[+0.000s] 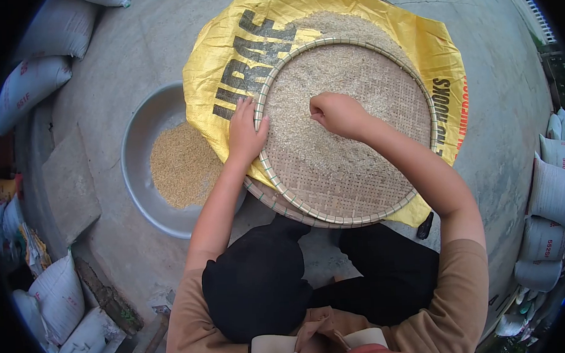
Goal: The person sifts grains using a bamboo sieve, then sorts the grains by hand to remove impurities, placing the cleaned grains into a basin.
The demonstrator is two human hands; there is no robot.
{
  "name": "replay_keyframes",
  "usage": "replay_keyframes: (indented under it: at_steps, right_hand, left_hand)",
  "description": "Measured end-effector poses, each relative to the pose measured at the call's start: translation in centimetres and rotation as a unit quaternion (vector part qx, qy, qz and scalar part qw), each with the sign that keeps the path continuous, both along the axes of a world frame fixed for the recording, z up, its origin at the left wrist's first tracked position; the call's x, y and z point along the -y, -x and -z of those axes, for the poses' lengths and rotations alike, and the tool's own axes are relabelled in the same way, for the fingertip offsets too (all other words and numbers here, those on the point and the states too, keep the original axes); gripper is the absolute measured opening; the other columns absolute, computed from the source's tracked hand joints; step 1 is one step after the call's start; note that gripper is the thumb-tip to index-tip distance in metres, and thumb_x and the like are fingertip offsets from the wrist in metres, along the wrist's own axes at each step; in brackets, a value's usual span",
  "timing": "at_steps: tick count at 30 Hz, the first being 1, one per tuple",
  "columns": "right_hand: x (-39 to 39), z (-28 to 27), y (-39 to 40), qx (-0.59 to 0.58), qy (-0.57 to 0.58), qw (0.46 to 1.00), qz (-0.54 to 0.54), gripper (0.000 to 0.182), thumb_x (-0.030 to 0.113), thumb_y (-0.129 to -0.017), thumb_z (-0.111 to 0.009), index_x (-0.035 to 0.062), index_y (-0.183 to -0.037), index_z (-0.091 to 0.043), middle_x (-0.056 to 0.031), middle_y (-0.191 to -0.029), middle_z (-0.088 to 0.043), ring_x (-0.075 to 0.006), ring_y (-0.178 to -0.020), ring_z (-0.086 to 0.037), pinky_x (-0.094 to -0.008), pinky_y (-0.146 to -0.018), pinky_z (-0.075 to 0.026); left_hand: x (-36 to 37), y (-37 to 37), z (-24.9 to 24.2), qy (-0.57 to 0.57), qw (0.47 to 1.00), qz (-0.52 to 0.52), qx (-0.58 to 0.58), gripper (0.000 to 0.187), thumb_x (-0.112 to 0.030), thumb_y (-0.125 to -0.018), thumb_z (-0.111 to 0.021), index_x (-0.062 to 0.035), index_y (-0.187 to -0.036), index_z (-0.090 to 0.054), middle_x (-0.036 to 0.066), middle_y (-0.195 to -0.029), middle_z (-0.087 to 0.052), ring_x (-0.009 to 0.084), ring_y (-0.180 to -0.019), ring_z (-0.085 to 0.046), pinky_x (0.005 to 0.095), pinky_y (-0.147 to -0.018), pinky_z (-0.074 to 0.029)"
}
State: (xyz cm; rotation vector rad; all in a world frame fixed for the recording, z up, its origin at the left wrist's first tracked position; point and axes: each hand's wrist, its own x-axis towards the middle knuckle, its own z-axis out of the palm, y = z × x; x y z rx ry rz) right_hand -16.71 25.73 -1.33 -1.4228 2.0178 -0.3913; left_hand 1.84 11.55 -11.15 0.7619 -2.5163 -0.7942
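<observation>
A round woven bamboo winnowing tray (360,191) lies before me, with pale grain (299,137) spread over much of its weave. My left hand (247,135) is at the tray's left rim, the thumb over the inner side and the fingers along the outside. Above the grain, my right hand (338,115) is closed, fingertips pinched together and pointing left. Whatever it may hold is too small to make out. Under the tray are a second bamboo tray (277,205), its edge showing at the lower left, and a yellow printed sack (216,71).
A wide metal basin (135,178) of golden unhusked grain (183,166) stands on the concrete floor to the left. More pale grain (351,26) lies on the sack beyond the tray. Filled white sacks (59,297) line the left side, others (551,185) the right. A small black object (425,226) lies near my knee.
</observation>
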Motion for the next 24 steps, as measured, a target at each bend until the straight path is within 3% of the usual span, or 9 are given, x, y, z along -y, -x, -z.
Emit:
replay_keyframes:
  at_steps: [1, 2, 3, 4, 7, 9, 11, 17, 24]
  right_hand:
    - [1.3, -1.6, -1.3, 0.075, 0.033, 0.997, -0.005, 0.008, 0.009, -0.084, -0.059, 0.0046, -0.09, -0.061, -0.0103, -0.09, -0.063, -0.0223, -0.074, -0.061, -0.0335, -0.069, -0.049]
    - [2.5, -3.3, -2.4, 0.236, 0.055, 0.97, -0.019, 0.009, 0.009, -0.085, -0.058, 0.004, -0.092, -0.061, -0.0106, -0.092, -0.064, -0.0215, -0.074, -0.062, -0.0325, -0.069, -0.049]
    - [3.3, -4.6, -3.2, 0.391, 0.077, 0.917, -0.031, 0.01, 0.008, -0.086, -0.057, 0.0035, -0.094, -0.061, -0.0109, -0.094, -0.065, -0.0206, -0.074, -0.063, -0.0316, -0.07, -0.049]
    - [3.8, -5.2, -3.5, 0.391, 0.08, 0.916, -0.028, 0.01, 0.008, -0.086, -0.057, 0.0035, -0.094, -0.061, -0.0109, -0.094, -0.065, -0.0206, -0.074, -0.063, -0.0316, -0.07, -0.049]
    - [4.9, -5.3, -2.8, 0.362, 0.099, 0.927, -0.017, 0.015, 0.007, -0.085, -0.059, 0.0023, -0.099, -0.062, -0.0118, -0.093, -0.065, -0.0208, -0.075, -0.063, -0.0318, -0.071, -0.049]
    - [4.0, -2.1, -0.7, 0.093, 0.107, 0.989, 0.044, 0.014, 0.007, -0.083, -0.06, 0.002, -0.096, -0.062, -0.012, -0.089, -0.065, -0.0227, -0.076, -0.063, -0.0327, -0.072, -0.049]
    - [2.6, 0.5, 1.3, 0.017, 0.075, 0.996, 0.042, 0.015, 0.011, -0.081, -0.06, 0.0053, -0.094, -0.065, -0.0122, -0.093, -0.065, -0.0279, -0.082, -0.062, -0.0365, -0.074, -0.049]
    - [0.3, 3.5, 2.0, -0.017, -0.016, 1.0, 0.02, 0.013, 0.014, -0.081, -0.061, 0.0053, -0.091, -0.064, -0.0113, -0.091, -0.063, -0.0277, -0.088, -0.06, -0.0376, -0.077, -0.048]
    - [0.1, 3.8, 1.2, -0.047, -0.021, 0.999, 0.01, 0.011, 0.017, -0.082, -0.061, 0.0081, -0.089, -0.062, -0.0086, -0.097, -0.059, -0.0267, -0.092, -0.058, -0.0378, -0.078, -0.048]
  left_hand:
    - [0.3, -0.1, 0.5, -0.001, 1.0, 0.004, 0.0, 0.046, -0.025, -0.084, -0.057, 0.0047, -0.118, -0.051, 0.023, -0.131, -0.046, 0.0413, -0.127, -0.036, 0.047, -0.104, -0.03]
    - [1.0, -0.2, 1.5, 0.012, 0.999, 0.029, 0.021, 0.046, -0.025, -0.083, -0.057, 0.0042, -0.118, -0.051, 0.023, -0.13, -0.047, 0.0415, -0.127, -0.036, 0.047, -0.104, -0.03]
    - [1.2, -0.1, 1.9, 0.026, 0.997, 0.054, 0.041, 0.046, -0.025, -0.083, -0.058, 0.0037, -0.119, -0.051, 0.023, -0.13, -0.047, 0.0417, -0.126, -0.037, 0.047, -0.104, -0.03]
    - [0.4, 0.4, -2.9, -0.122, 0.986, 0.087, 0.067, 0.047, -0.025, -0.082, -0.058, 0.0025, -0.12, -0.05, 0.023, -0.129, -0.048, 0.042, -0.126, -0.038, 0.0474, -0.103, -0.031]
    - [0.3, 0.2, -0.1, -0.03, 0.999, 0.024, -0.021, 0.047, -0.025, -0.083, -0.058, 0.0036, -0.12, -0.05, 0.022, -0.13, -0.047, 0.0411, -0.126, -0.037, 0.0472, -0.103, -0.031]
    - [0.1, -0.1, 0.2, 0.002, 1.0, 0.006, -0.005, 0.047, -0.025, -0.084, -0.058, 0.0048, -0.119, -0.049, 0.021, -0.131, -0.046, 0.04, -0.128, -0.036, 0.0465, -0.104, -0.03]
    - [0.1, 0.0, 0.1, -0.003, 1.0, 0.001, 0.011, 0.047, -0.025, -0.084, -0.057, 0.0055, -0.119, -0.049, 0.021, -0.133, -0.045, 0.039, -0.129, -0.034, 0.0457, -0.104, -0.03]
    - [0.1, -0.1, 0.3, -0.005, 1.0, -0.002, 0.011, 0.047, -0.025, -0.084, -0.057, 0.0052, -0.119, -0.05, 0.02, -0.133, -0.045, 0.0384, -0.13, -0.034, 0.0456, -0.104, -0.029]
    - [0.0, 0.0, 0.1, -0.002, 1.0, -0.001, 0.012, 0.046, -0.026, -0.084, -0.057, 0.0053, -0.118, -0.05, 0.02, -0.133, -0.045, 0.0388, -0.129, -0.034, 0.0459, -0.104, -0.029]
